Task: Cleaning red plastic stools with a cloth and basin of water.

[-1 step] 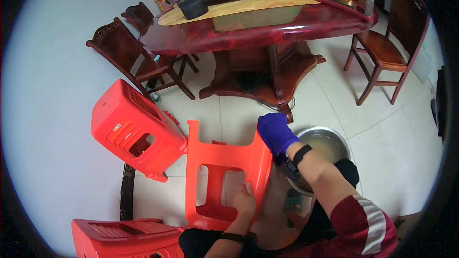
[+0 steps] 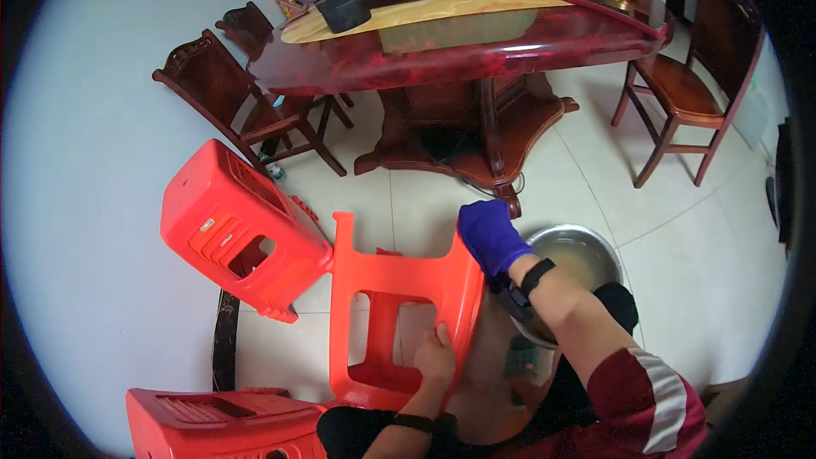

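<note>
A red plastic stool (image 2: 391,270) is tipped in front of me, its open frame facing me. My left hand (image 2: 436,359) is closed on the stool's right-hand side, near its lower part. Against the upper end of that same side, my right hand (image 2: 501,265) presses a purple-blue cloth (image 2: 488,234). The cloth covers most of that hand, so its fingers are hidden. Just right of the cloth stands a metal basin (image 2: 616,262) with cloudy water (image 2: 578,257) in it, partly behind my right forearm.
A second red stool (image 2: 204,204) lies tilted at the left, touching the first, and a third red stool (image 2: 229,425) is at the lower left. Ahead stands a dark red table (image 2: 340,72) on a carved base (image 2: 442,132). Wooden chairs (image 2: 212,76) flank it, one chair (image 2: 680,98) on the right.
</note>
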A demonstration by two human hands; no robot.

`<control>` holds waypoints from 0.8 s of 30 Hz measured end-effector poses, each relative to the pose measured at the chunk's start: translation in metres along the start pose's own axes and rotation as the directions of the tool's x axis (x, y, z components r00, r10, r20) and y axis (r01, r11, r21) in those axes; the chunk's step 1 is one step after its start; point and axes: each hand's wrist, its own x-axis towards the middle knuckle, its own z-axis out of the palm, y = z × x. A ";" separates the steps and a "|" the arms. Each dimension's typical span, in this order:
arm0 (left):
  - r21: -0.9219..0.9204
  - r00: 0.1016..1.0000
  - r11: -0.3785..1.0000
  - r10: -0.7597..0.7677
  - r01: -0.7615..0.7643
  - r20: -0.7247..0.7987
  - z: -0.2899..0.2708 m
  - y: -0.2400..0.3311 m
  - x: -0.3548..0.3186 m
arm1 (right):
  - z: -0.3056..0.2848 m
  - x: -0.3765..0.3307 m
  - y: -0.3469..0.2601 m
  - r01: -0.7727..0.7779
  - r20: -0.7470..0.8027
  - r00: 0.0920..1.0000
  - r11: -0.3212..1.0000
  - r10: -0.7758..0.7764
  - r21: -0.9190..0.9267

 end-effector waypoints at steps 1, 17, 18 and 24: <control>0.001 0.999 0.999 0.037 -0.037 -0.035 -0.001 0.002 0.001 | 0.007 -0.001 0.000 -0.034 -0.062 0.998 0.999 0.034 -0.004; 0.100 0.987 0.992 -0.088 0.075 0.137 0.008 -0.017 0.005 | 0.010 0.006 -0.003 -0.142 0.174 0.974 0.989 0.146 -0.035; 0.102 0.986 0.992 -0.085 0.071 0.144 0.008 -0.013 0.004 | 0.017 -0.005 0.004 -0.056 -0.037 0.998 0.998 0.057 0.038; 0.051 0.997 0.997 -0.053 0.051 0.052 0.006 -0.015 0.003 | 0.031 -0.012 0.009 0.069 -0.268 0.958 0.829 0.100 0.555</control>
